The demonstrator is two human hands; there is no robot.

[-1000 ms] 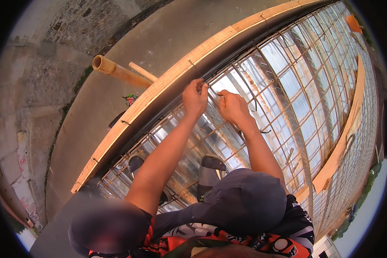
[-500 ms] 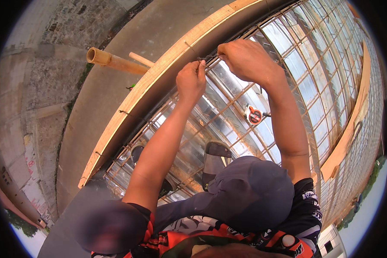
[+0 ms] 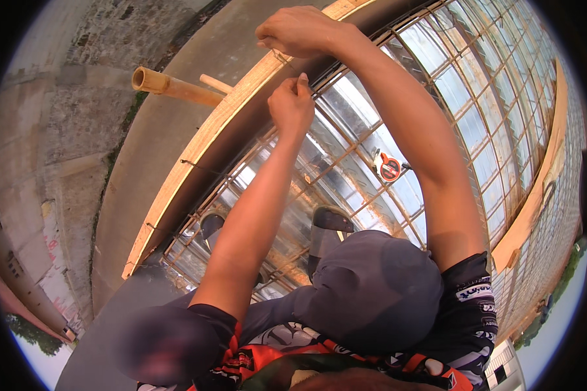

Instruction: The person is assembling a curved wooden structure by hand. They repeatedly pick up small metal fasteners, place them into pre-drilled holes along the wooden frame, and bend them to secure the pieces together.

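Since a sec ago, the right hand (image 3: 300, 31) has lifted up and left, over the wooden form board (image 3: 195, 150); the left hand (image 3: 292, 104) has stayed low at the rebar grid (image 3: 346, 163). Both hands are pinched shut on a thin tie wire (image 3: 285, 64) stretched taut between them, just above the grid's edge. A red-and-white tape measure (image 3: 389, 167) lies on the bars w/ plastic sheet beneath. Risk, prob.: wire slips or snaps under pull, cutting fingers.
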